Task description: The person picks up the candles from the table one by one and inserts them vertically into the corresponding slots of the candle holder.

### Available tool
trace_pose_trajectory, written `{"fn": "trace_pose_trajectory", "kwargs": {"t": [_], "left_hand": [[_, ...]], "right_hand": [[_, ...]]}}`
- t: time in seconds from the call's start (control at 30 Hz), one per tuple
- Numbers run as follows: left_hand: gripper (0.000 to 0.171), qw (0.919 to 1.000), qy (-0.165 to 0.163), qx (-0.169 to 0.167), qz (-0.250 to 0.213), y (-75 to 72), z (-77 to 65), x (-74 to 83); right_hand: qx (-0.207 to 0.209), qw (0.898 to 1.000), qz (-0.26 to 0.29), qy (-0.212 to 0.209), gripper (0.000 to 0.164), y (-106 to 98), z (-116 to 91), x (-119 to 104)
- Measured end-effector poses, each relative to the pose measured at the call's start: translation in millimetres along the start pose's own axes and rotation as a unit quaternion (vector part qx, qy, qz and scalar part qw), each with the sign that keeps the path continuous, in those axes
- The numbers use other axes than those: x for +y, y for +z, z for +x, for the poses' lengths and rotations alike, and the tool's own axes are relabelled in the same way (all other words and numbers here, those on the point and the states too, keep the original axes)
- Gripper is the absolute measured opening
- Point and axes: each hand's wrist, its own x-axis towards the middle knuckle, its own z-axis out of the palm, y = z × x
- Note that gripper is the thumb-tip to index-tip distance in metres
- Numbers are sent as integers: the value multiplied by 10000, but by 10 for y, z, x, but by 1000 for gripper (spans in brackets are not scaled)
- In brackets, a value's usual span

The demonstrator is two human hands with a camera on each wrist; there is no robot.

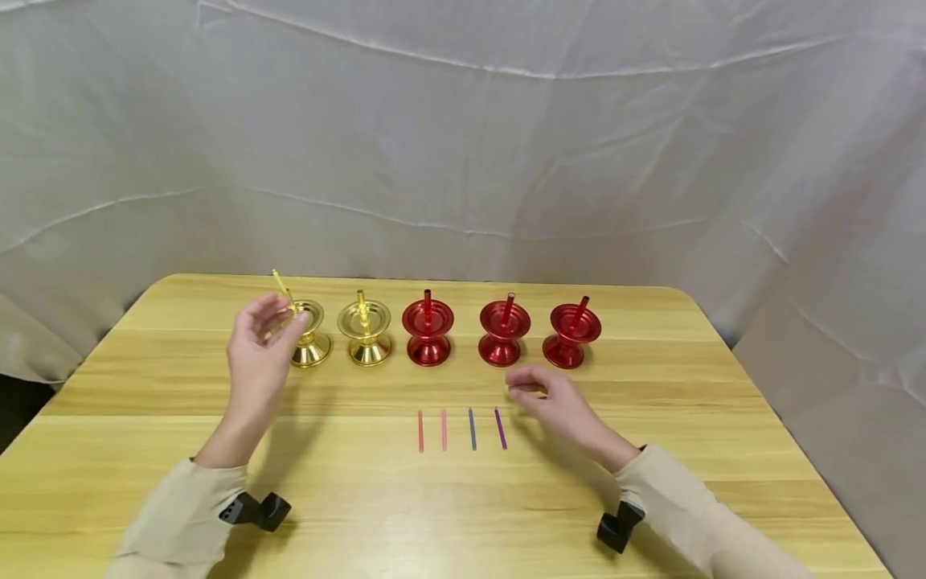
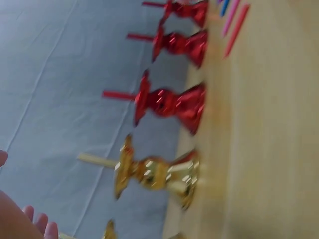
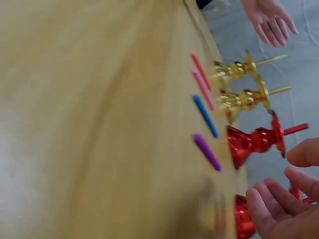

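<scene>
A thin yellow candle (image 1: 280,281) stands tilted in the stem of the leftmost gold candle holder (image 1: 312,351). Beside that holder is my left hand (image 1: 259,347), its fingers loosely bent, holding nothing; the right wrist view shows it apart from the candle. My right hand (image 1: 555,406) hovers over the table in front of the red holders, thumb and fingers loosely curved with nothing between them. Closest to it lies a purple candle (image 1: 501,429), alongside a blue candle (image 1: 473,429), a pink candle (image 1: 444,430) and an orange-red candle (image 1: 420,432).
Right of the leftmost holder, a second gold candle holder (image 1: 370,351) and three red holders, the first being this red candle holder (image 1: 428,351), stand in a row with bare stems. A pale cloth (image 1: 463,145) hangs behind the wooden table (image 1: 405,523).
</scene>
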Motion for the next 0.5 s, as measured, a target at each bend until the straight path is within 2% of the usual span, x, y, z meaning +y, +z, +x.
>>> {"fn": "trace_pose_trajectory", "kwargs": {"t": [0.13,0.23,0.37,0.5], "left_hand": [[61,9966,-128,-695,415,116,-25,-84],[67,9919,-248,-1065,652,194,-12,-149],[77,9868,-379,-1277,925,284,22,-245],[81,9855,-329,-1361,963,365,45,-328]], "right_hand": [[-47,9996,131,261,23,100,-24,61],[26,9994,-2,340,23,164,-37,83],[165,9987,-158,456,22,219,-67,85],[358,9967,-78,726,23,250,-107,71]]}}
